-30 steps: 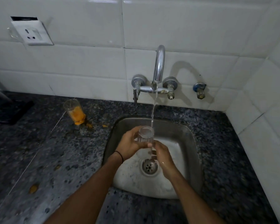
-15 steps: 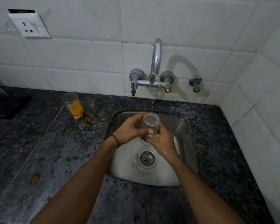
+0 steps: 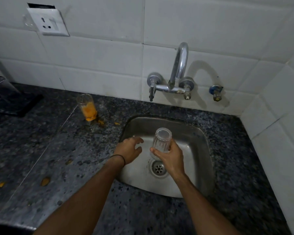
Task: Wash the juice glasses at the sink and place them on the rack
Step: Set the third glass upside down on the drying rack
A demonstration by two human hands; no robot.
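Head: dirty glass (image 3: pixel 87 107), tap (image 3: pixel 178 70) near sink (image 3: pixel 196 133)

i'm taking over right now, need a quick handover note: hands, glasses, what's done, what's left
Right hand grips the clear ribbed glass, turned base up over the sink.
Left hand is open and holds nothing, over the sink's left edge.
Second glass, with orange pulp inside, stands on the granite counter left of the sink. No water shows at the tap.
Done: the held glass looks clean.
Left: set it on the rack (not in view), then wash and rack the pulpy one.
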